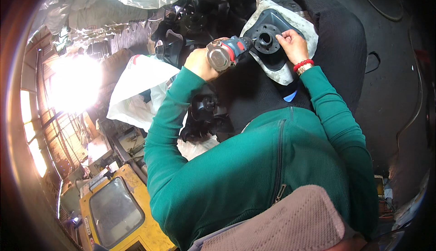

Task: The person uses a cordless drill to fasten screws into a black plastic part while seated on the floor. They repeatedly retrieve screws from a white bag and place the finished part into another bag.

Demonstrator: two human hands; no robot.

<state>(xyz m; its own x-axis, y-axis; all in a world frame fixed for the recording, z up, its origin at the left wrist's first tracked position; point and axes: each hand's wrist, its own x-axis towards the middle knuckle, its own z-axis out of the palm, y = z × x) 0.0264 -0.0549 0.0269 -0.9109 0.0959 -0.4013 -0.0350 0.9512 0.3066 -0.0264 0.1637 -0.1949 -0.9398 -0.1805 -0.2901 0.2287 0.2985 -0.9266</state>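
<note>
The left hand was closed round the drill, which, slipping, could have jabbed the right hand, whose grip at the black part was unclear.

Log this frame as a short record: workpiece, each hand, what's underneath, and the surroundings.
Workpiece: black moulded part with a round, holed flange and central tube
Left hand: grips a blue-grey and red power drill, nose toward the flange
Right hand: fingertips at the flange's edge; whether they pinch anything is unclear
Underneath: stained white sheet over the dark-clothed lap
Surroundings: more black moulded parts, white plastic bag, yellow metal cabinet with a window
</note>
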